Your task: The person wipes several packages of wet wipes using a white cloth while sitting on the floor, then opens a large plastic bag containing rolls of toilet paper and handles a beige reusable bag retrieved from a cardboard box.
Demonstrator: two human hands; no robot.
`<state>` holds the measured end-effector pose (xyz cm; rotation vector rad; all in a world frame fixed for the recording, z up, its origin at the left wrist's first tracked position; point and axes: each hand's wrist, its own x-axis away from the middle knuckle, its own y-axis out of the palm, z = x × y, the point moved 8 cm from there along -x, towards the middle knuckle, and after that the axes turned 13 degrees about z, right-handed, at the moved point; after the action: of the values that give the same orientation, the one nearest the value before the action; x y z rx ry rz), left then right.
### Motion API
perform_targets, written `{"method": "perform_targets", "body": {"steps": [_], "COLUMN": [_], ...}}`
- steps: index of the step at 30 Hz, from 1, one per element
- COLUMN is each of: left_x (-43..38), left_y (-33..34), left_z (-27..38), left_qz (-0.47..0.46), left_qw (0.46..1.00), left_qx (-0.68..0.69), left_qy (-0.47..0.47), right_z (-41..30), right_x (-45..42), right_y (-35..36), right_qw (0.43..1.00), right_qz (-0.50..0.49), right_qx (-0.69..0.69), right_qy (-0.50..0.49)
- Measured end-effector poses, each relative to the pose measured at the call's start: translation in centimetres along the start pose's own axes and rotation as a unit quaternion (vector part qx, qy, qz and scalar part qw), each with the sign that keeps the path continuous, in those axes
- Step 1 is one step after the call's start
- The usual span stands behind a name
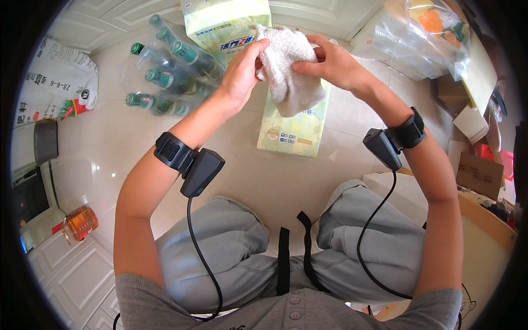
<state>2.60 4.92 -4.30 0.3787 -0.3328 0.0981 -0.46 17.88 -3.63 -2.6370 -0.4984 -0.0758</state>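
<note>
A white terry cloth (288, 70) hangs bunched between my two hands, above the floor in front of my knees. My left hand (243, 74) pinches its left edge, thumb on top. On the right edge, my right hand (330, 64) grips it with the thumb across the front and the fingers partly hidden behind. Beneath the cloth lies a pale green printed pack (288, 132), partly covered by it. Another pale green and yellow pack (227, 24) stands just beyond my left hand.
Green-capped bottles in clear plastic wrap (177, 74) are on the tiled floor at left. A printed white sack (57, 82) stands farther left, with a bottle of orange liquid (80, 222) below. Clear plastic bags (416, 41) and cardboard (479, 175) are at right. White cabinet doors (136, 16) line the back.
</note>
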Motion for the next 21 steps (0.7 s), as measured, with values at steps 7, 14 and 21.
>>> {"method": "perform_targets", "body": {"steps": [7,14,21], "left_x": [0.3,-0.3,-0.4], "left_y": [0.5,2.3,2.2], "left_z": [1.0,1.0,1.2], "left_qz": [-0.018,-0.005,-0.03], "left_qw": [0.999,0.999,0.997], "left_qx": [-0.037,-0.048,-0.064], "left_qy": [0.012,0.015,0.017], "right_z": [-0.3,-3.3,-3.3], "right_x": [0.5,0.9,0.5], "right_y": [-0.6,-1.8,-1.2], "right_qw": [0.998,0.979,0.973], "right_qz": [0.011,0.11,0.117], "right_qx": [-0.061,-0.142,-0.113], "right_qy": [0.0,-0.099,-0.165]}}
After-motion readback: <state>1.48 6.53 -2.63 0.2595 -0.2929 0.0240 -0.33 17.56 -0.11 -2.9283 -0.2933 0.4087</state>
